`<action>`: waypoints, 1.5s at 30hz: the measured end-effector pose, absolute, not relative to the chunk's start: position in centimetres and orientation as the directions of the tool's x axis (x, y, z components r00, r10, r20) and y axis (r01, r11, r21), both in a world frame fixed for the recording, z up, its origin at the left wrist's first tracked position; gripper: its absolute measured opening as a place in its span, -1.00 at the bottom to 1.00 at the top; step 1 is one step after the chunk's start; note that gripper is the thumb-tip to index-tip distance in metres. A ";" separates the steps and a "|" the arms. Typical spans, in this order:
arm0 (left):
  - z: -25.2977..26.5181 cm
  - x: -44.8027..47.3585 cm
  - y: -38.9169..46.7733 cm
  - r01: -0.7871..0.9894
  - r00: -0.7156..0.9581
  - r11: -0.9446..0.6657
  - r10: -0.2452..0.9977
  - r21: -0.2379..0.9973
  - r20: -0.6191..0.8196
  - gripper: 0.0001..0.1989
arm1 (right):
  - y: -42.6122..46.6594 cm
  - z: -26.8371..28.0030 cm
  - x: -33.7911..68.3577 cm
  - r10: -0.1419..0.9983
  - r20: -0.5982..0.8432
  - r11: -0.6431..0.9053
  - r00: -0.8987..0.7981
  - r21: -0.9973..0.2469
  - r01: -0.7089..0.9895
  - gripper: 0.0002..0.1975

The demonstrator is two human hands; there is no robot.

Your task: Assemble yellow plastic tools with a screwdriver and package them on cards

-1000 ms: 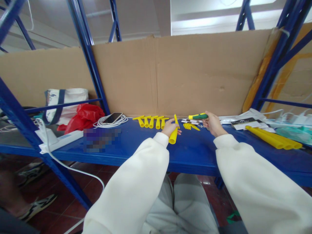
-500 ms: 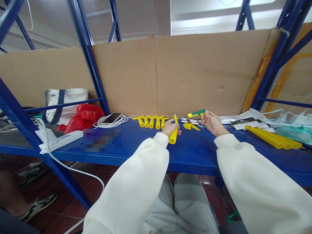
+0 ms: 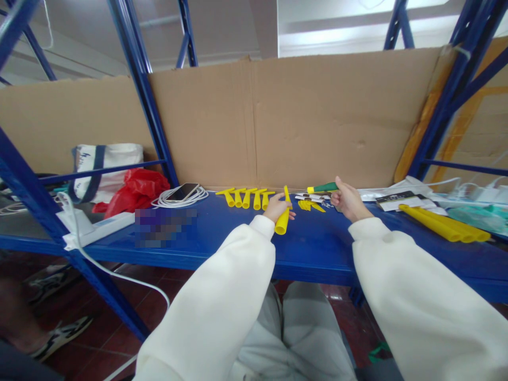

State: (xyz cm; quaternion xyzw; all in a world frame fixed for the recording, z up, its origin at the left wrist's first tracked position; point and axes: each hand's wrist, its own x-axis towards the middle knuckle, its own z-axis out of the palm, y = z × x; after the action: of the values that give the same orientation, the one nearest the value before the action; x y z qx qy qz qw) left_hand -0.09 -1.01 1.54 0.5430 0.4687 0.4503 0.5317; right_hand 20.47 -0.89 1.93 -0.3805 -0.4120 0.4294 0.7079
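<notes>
1. White bag (image 3: 119, 154) with dark blue bands, standing behind a blue crossbar of the rack at my far left.
2. White power strip (image 3: 113, 225), lying on the tabletop (image 3: 234, 241), its cord hanging over the front edge.
3. Red plastic bag (image 3: 137, 188), crumpled, in front of the white bag.
4. Phone (image 3: 184, 192), dark-screened, lying on a coiled white cable (image 3: 159, 202); a pixelated patch in front of it, contents unreadable to me.
5. Yellow T-shaped pieces (image 3: 246, 200), five, in a row near the cardboard panel (image 3: 317, 116), round open ends toward my camera.
6. My left hand (image 3: 273, 209), fingers wrapped around one yellow tube (image 3: 281, 224). The tube sits just right of the row, its narrow end away from me and its open mouth facing me. I cannot tell whether it touches the tabletop.
7. Flat yellow pieces (image 3: 305, 205), a small loose group between my two hands.
8. Tool handle (image 3: 326, 188), green and yellow, held roughly level, yellow end pointing left, above the flat pieces.
9. My right hand (image 3: 347, 201), closed on the green end of that handle, thumb raised; small items under it are too fine for me to identify.
10. Black-and-white packet (image 3: 399, 201), flat, to the right of that hand.
11. Longer yellow tubes (image 3: 440, 225), lying side by side in front of the packet.
12. Pale green plastic bag (image 3: 478, 218), at my far right, beside white plugs and cables.
</notes>
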 end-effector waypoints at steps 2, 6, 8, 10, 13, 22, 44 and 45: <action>1.5 -0.1 -0.9 0.025 0.153 0.004 0.988 1.000 -0.008 -0.32 | -1.1 2.2 20.5 0.926 0.270 0.349 0.265 -0.880 -0.323 -0.63; 1.3 -0.2 -0.6 0.024 0.158 0.008 0.987 1.000 -0.012 -0.31 | -1.0 2.4 20.5 0.926 0.294 0.362 0.236 -0.868 -0.341 -0.70; 1.3 -0.2 -0.5 0.028 0.161 0.012 0.987 1.000 -0.016 -0.30 | -0.8 2.3 20.6 0.925 0.295 0.363 0.239 -0.871 -0.331 -0.69; 1.2 -0.2 -0.4 0.023 0.169 0.010 0.986 1.000 -0.014 -0.29 | -0.5 2.1 20.8 0.921 0.296 0.369 0.253 -0.869 -0.328 -0.66; 1.2 -0.2 -0.4 0.013 0.180 0.005 0.984 1.000 -0.007 -0.31 | -0.2 1.9 21.0 0.921 0.272 0.359 0.280 -0.871 -0.335 -0.65; 1.3 -0.2 -0.6 0.022 0.177 0.010 0.984 1.000 -0.014 -0.31 | -0.8 2.2 20.6 0.926 0.256 0.342 0.278 -0.881 -0.327 -0.73; 1.6 -0.1 -1.2 0.032 0.164 -0.004 0.986 0.999 -0.001 -0.31 | -0.7 1.9 20.6 0.921 0.301 0.367 0.246 -0.881 -0.298 -0.55; 1.6 -0.1 -1.2 0.034 0.161 -0.005 0.987 0.999 0.000 -0.31 | -0.9 2.0 20.5 0.921 0.309 0.373 0.238 -0.876 -0.306 -0.56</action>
State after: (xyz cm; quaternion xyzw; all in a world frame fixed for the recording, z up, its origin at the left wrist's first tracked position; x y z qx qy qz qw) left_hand -0.11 -1.17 1.64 0.5479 0.4659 0.4499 0.5294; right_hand 20.54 -0.85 2.00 -0.3515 -0.4370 0.4360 0.7038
